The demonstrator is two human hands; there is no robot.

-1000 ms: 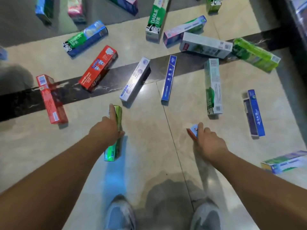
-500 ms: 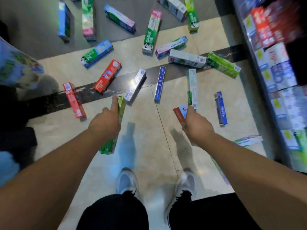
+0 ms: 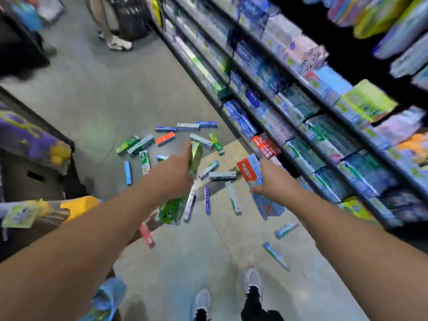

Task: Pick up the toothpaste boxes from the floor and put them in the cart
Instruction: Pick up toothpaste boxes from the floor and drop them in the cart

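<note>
My left hand (image 3: pixel 172 174) grips a long green toothpaste box (image 3: pixel 195 156), lifted high above the floor. A red and blue toothpaste box (image 3: pixel 249 171) is held in my right hand (image 3: pixel 269 181), also in the air. Several more toothpaste boxes (image 3: pixel 207 200) lie scattered over the grey floor (image 3: pixel 104 100) ahead and below my hands. No cart is clearly recognisable in view; the dark shapes at the left edge are too unclear to name.
Stocked shop shelves (image 3: pixel 301 117) run along the right side of the aisle. A dark display stand (image 3: pixel 34 158) with packaged goods is at the left. Another person's legs (image 3: pixel 108 31) stand at the far end. My shoes (image 3: pixel 253 282) are at the bottom.
I have straightened up from the floor, so both hands rose with their boxes. The view swung up and right, bringing the shelves and the aisle into sight.
</note>
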